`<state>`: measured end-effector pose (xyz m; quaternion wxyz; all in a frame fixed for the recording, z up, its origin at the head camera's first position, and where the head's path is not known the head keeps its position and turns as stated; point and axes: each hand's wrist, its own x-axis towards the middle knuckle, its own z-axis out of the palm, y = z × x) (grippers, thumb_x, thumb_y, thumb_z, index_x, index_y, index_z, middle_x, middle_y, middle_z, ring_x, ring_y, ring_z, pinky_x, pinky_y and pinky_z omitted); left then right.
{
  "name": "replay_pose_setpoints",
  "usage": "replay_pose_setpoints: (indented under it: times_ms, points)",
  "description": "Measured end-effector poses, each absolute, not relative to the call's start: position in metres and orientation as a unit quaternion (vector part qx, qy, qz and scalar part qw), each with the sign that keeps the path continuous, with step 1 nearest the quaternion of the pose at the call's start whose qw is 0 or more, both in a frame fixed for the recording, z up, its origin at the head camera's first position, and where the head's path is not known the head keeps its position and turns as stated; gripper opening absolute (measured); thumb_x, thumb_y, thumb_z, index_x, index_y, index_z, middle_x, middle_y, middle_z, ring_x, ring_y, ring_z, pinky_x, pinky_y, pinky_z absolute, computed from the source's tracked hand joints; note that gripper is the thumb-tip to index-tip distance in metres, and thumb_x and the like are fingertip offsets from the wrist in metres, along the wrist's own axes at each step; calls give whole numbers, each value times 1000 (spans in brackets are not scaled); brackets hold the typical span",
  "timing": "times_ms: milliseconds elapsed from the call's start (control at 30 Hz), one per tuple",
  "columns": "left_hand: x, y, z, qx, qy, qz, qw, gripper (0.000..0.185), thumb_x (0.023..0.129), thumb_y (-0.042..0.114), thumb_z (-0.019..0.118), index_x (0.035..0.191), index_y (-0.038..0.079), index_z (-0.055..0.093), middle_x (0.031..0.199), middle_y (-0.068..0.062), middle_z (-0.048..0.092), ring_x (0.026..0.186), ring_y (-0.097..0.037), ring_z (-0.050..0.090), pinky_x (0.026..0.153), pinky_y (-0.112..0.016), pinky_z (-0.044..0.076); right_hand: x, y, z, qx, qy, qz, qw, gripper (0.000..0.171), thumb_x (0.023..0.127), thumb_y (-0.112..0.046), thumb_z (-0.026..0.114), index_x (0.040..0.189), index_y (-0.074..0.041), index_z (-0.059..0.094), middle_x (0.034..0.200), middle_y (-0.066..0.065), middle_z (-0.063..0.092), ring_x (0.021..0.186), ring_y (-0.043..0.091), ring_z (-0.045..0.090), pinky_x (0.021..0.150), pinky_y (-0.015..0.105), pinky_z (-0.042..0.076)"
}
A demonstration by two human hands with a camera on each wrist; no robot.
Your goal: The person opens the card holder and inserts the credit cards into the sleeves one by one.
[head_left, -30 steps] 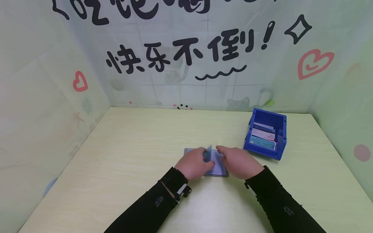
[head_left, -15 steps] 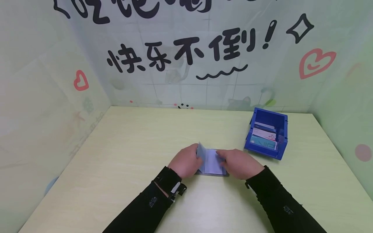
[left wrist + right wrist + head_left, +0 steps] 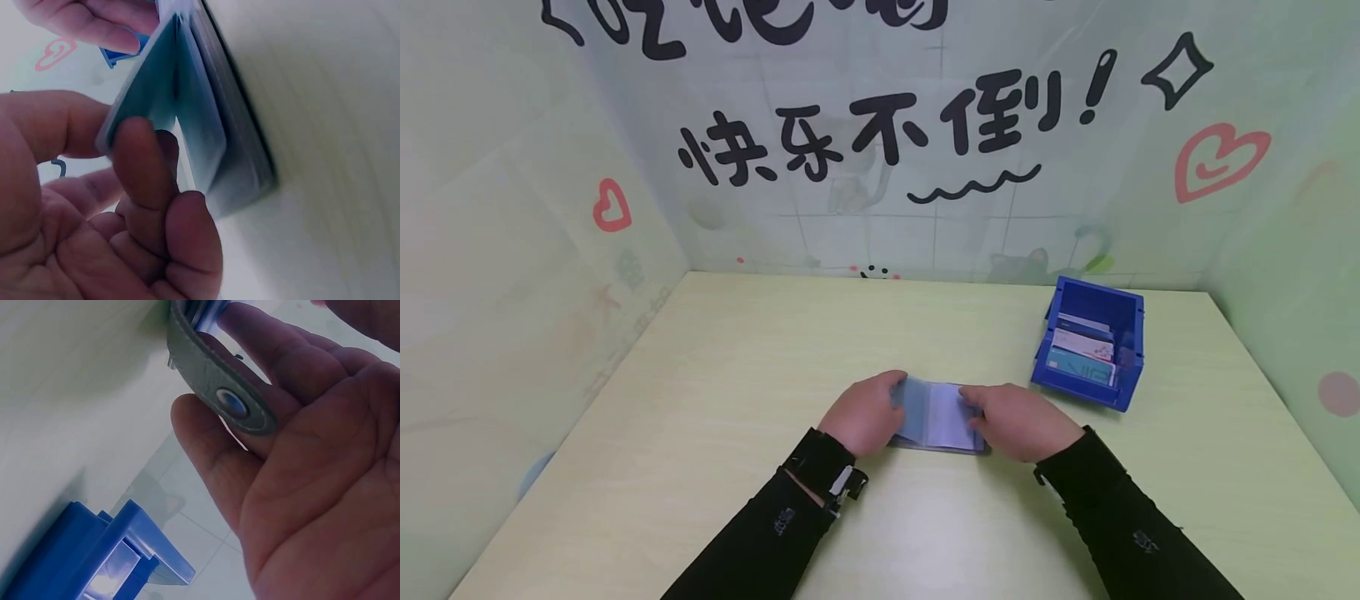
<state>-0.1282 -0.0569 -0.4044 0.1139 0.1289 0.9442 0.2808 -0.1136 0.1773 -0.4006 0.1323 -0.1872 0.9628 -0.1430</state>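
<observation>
A small card holder (image 3: pixel 951 421) with clear plastic sleeves lies spread open on the table between both hands. My left hand (image 3: pixel 863 415) pinches a bluish sleeve (image 3: pixel 144 94) between thumb and finger at its outer edge, lifted apart from the sleeve beneath it in the left wrist view. On the other side, my right hand (image 3: pixel 1028 423) holds the holder's right edge, its index finger laid on the pale right-hand page. A grey strap (image 3: pixel 199 372) with a metal snap (image 3: pixel 232 404) runs across the right fingers in the right wrist view.
A blue plastic bin (image 3: pixel 1073 386) stands at the back right of the wooden table (image 3: pixel 790 333). Several cards (image 3: pixel 1082 363) stand inside it. Printed cloth walls (image 3: pixel 850 242) enclose the table at the back and both sides.
My left hand has moved left, turning the sleeve over from upright near the middle to the left side of the holder. My right hand has moved in slightly onto the right page's edge.
</observation>
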Motion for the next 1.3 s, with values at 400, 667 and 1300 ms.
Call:
replay_pose_setpoints:
  times_ms: [400, 667, 1300]
  points:
    - [-133, -65, -405, 141, 957, 226, 113, 47, 102, 17, 63, 148, 8, 61, 143, -13, 67, 113, -24, 65, 104, -44, 54, -114, 178, -400, -192, 963, -143, 125, 51, 103, -22, 69, 150, -6, 57, 135, 10, 70, 111, 24, 68, 108, 54, 52]
    - [-135, -67, -411, 127, 967, 198, 102, 57, 94, 30, 76, 147, 13, 63, 136, -18, 62, 104, -30, 63, 88, -44, 58, -115, 194, -378, -157, 964, -210, 34, 44, 107, -24, 62, 147, -7, 60, 138, 14, 70, 127, 36, 67, 105, 55, 54]
    - [-133, -70, -413, 139, 980, 118, 79, 69, 88, 52, 79, 148, 21, 62, 148, -9, 61, 129, -41, 54, 105, -61, 37, -163, 303, -367, -70, 993, -85, 43, 50, 98, -20, 71, 135, 13, 61, 133, 37, 62, 127, 56, 54, 107, 68, 45]
